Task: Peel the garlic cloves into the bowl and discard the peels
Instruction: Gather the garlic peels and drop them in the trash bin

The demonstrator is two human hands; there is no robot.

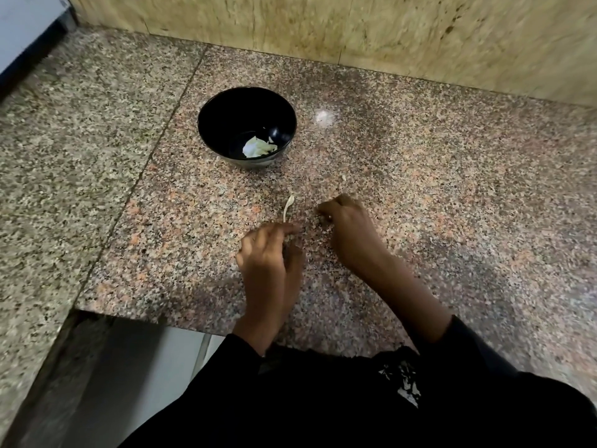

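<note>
one black bowl (pixel 247 124) stands on the desk (pixel 420 189). one pale heap of garlic (pixel 258 147) lies inside it. one thin peel strip (pixel 288 206) and one small pale scrap (pixel 343 178) lie on the desk. two hands show: left hand (pixel 268 253), right hand (pixel 347 221).

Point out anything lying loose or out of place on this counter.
A thin pale strip of garlic peel lies loose on the speckled granite counter, just beyond the left hand. A small pale scrap lies farther right, outside the black bowl.

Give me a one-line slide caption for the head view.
Both hands work low over the granite counter, a peel strip by the left fingertips, black bowl beyond.
</note>
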